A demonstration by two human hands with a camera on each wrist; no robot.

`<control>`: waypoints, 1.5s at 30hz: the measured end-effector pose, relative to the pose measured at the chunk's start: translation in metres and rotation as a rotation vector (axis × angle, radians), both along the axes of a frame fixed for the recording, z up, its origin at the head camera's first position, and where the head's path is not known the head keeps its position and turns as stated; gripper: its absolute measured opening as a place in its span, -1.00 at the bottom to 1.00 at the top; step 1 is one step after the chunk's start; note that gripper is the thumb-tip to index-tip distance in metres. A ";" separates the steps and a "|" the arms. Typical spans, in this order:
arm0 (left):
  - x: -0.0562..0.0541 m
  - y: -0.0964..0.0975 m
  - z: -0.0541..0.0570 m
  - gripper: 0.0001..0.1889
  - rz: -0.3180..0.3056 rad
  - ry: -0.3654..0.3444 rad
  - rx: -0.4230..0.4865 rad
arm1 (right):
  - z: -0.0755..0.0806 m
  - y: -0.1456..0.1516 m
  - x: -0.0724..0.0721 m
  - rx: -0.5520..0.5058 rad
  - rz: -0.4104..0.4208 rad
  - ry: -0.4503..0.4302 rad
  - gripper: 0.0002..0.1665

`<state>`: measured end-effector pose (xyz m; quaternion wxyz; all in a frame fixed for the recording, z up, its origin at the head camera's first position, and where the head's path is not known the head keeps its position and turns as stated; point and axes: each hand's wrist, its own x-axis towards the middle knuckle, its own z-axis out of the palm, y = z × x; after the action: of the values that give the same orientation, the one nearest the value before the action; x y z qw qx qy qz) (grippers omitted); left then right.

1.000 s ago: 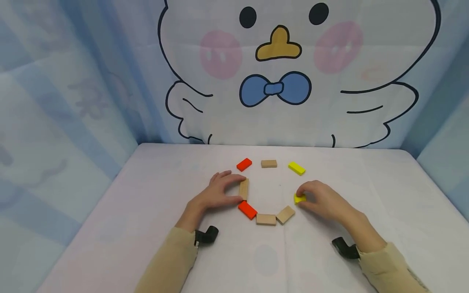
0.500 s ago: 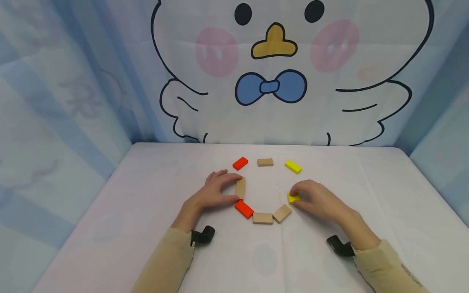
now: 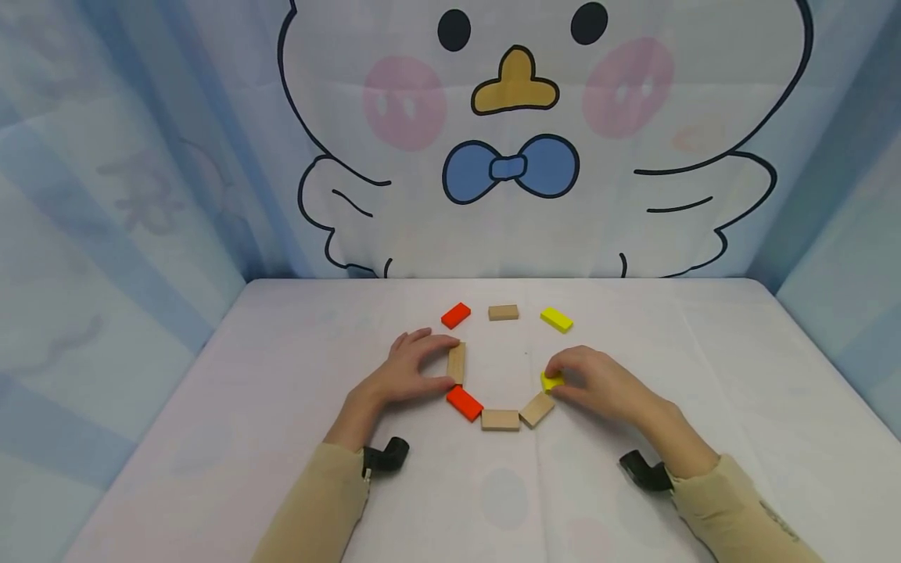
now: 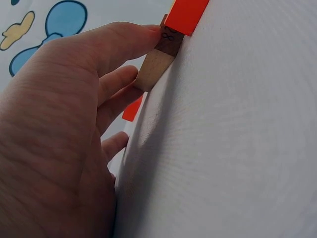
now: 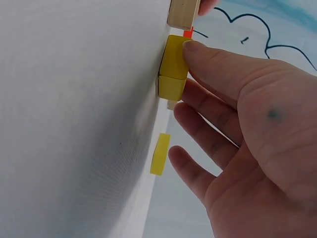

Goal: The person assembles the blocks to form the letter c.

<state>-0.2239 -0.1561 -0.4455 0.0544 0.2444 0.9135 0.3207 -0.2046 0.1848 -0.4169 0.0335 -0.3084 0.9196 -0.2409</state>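
Note:
In the head view my left hand point(image 3: 403, 372) holds an upright-lying plain wooden block point(image 3: 457, 363) lengthwise, thumb at its near end and a fingertip at its far end. That block's near end meets a red block point(image 3: 464, 403). My right hand point(image 3: 607, 385) pinches a yellow block point(image 3: 548, 382) between thumb and fingers, largely covering it from above. Its near end is beside a slanted plain wooden block point(image 3: 537, 410); another plain block point(image 3: 500, 421) lies between that and the red one. The right wrist view shows the yellow block point(image 5: 174, 64) low on the white surface.
Farther back on the table point(image 3: 317, 313) lie a second red block point(image 3: 456, 316), a plain wooden block point(image 3: 503, 313) and a second yellow block point(image 3: 557, 320), spaced apart. A printed curtain point(image 3: 507, 234) stands behind the table's far edge.
My right hand has brought the yellow block leftward, closer to the slanted plain block. The left hand keeps its hold on the wooden block. The head view has shifted slightly.

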 end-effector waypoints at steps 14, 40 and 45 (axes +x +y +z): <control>-0.001 0.001 -0.002 -0.36 0.011 -0.001 -0.017 | 0.000 -0.001 0.001 0.001 0.005 -0.014 -0.77; -0.001 0.002 -0.001 -0.36 0.017 -0.015 -0.017 | -0.001 -0.001 0.002 0.001 0.012 -0.005 -0.77; 0.000 0.002 -0.001 -0.36 0.016 -0.011 -0.018 | 0.000 -0.001 0.002 -0.003 0.009 -0.004 -0.78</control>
<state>-0.2243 -0.1544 -0.4465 0.0591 0.2350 0.9178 0.3144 -0.2028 0.1837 -0.4169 0.0359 -0.3121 0.9178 -0.2429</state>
